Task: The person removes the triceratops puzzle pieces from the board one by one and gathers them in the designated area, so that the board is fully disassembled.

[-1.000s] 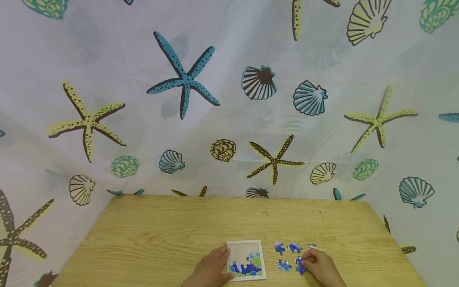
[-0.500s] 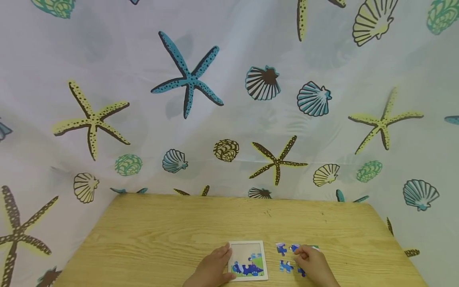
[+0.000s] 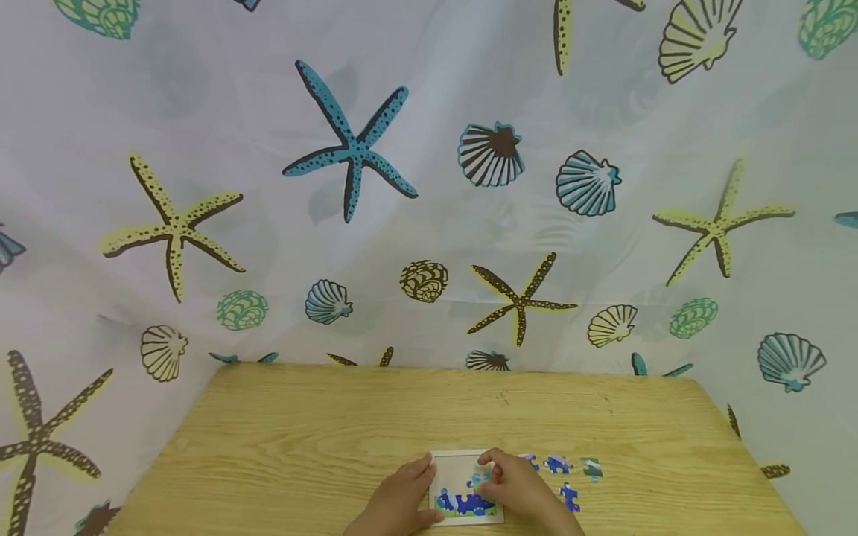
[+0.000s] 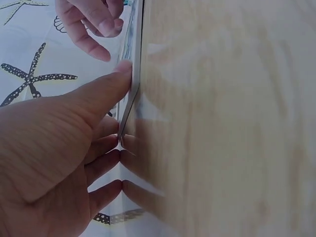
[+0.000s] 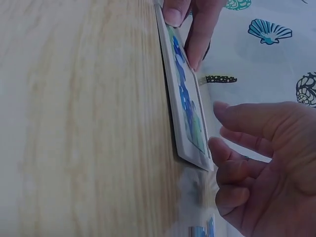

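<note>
A white-rimmed puzzle tray lies on the wooden table, partly filled with blue and green jigsaw pieces along its lower part. My left hand holds the tray at its left side, the thumb near the front corner and the fingers along the left edge. In the left wrist view that thumb rests on the rim. Over the tray's right part is my right hand, thumb and forefinger apart. No piece shows between them in the right wrist view, where the hand is beside the rim.
Loose jigsaw pieces lie right of the tray: a blue one, a green and white one and another blue one. One more is partly covered by the right hand. A starfish-and-shell patterned cloth hangs behind the table.
My right hand has moved left from the loose pieces to above the tray. The lower-left loose piece is no longer visible where the forearm now lies. The left hand keeps its place at the tray.
</note>
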A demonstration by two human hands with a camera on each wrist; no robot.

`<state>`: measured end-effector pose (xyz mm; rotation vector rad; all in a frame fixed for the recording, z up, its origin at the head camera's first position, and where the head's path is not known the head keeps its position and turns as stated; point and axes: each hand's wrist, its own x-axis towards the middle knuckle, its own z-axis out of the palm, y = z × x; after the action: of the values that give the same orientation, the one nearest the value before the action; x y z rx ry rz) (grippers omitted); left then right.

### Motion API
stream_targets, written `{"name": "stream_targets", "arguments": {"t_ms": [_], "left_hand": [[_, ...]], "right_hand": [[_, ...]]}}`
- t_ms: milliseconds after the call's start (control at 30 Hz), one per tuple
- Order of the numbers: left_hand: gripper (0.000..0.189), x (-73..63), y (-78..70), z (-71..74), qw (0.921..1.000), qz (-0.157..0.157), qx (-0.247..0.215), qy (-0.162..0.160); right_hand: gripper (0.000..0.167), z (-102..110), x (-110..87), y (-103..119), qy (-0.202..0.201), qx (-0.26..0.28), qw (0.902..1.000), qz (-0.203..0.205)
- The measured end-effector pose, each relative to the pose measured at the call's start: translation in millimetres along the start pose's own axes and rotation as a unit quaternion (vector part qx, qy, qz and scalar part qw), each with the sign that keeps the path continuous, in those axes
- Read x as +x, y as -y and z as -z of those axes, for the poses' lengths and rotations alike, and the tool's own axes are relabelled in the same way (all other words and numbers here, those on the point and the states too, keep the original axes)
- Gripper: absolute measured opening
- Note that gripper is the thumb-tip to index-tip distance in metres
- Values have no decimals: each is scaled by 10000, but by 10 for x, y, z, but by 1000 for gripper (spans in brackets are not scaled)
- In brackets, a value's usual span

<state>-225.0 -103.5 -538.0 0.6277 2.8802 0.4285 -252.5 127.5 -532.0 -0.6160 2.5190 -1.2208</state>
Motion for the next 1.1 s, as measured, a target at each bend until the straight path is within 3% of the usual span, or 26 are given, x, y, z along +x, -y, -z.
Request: {"name": "stream_targets", "arguments": {"t_ms": [300, 633, 1100], "left_hand": [[73, 3, 16, -18, 9992, -162, -194, -312], [73, 28, 42, -14, 9980, -77, -540, -329], [72, 17, 20, 4, 9981, -50, -558, -263]], "right_hand": [[23, -65, 26, -27, -39, -195, 9998, -81], [23, -73, 32, -4, -61, -235, 9996, -151], [27, -115, 3, -29, -380, -482, 9981, -83]]}}
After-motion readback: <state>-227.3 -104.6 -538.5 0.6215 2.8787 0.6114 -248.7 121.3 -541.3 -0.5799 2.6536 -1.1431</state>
